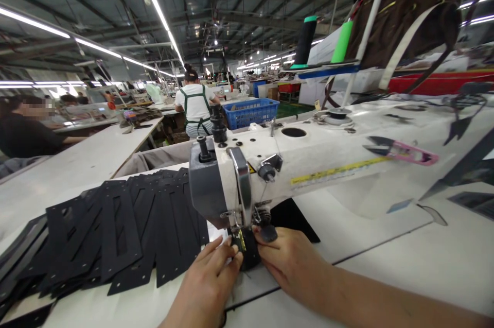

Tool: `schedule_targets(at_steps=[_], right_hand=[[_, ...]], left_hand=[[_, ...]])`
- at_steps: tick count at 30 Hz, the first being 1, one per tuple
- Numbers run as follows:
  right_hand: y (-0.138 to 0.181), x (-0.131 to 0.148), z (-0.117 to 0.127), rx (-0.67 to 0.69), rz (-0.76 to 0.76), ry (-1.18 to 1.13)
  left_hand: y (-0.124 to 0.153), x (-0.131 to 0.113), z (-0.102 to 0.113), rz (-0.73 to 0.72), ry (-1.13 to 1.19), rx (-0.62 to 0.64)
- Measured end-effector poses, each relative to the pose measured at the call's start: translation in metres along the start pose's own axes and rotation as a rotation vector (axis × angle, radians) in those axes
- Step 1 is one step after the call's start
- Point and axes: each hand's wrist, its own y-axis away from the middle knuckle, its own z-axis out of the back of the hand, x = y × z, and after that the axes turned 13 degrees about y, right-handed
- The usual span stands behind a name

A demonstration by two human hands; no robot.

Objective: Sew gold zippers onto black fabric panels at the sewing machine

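Left of the sewing machine's [320,149] head, black panels [121,230] lie in an overlapping spread, many with long slots cut through them and small holes near their ends; they look thin and flat, probably light and fairly stiff, so an edge or a corner would be the natural place to lift one. Just in front of the sewing machine's head and to its left, the left hand [208,284] comes in from below, thumb and fingertips gathered at the left edge of a dark piece [250,255], apparently pinching it. That dark piece sits directly beneath the sewing machine's head, with a short row of gold-coloured zipper teeth [242,240] along its left part. It is probably light and more pliant than the panels, liable to pucker or slide on the smooth bed, so it is best held flat by both side edges, with fingertips kept clear of the stitching area. Just right of the sewing machine's head, the right hand [289,256] meets the piece's right edge with its fingers bent inward; whether they grip or merely press cannot be told. Beyond that hand, under the sewing machine's arm, a flat black sheet [295,219] lies on the bed.
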Motion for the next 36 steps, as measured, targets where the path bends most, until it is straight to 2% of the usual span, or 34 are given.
schedule_targets(at_steps=[4,8,13,17,24,36], right_hand=[[-0.004,-0.005,-0.003,0.007,-0.010,0.025],[-0.010,-0.009,-0.007,-0.002,-0.011,-0.009],[-0.013,-0.012,-0.010,-0.048,-0.018,0.022],[-0.014,-0.013,-0.010,-0.042,-0.034,0.062],[-0.014,-0.017,-0.013,-0.041,-0.042,0.101],[-0.012,-0.019,-0.018,0.029,-0.078,0.124]], left_hand=[[0.002,0.007,-0.010,0.015,0.038,-0.092],[0.004,0.012,-0.018,0.048,0.039,-0.119],[0.007,0.014,-0.022,0.126,0.060,-0.067],[0.003,0.012,-0.016,0.146,0.108,-0.013],[-0.002,0.010,-0.013,0.232,0.174,-0.019],[0.000,0.011,-0.010,0.267,0.202,-0.004]])
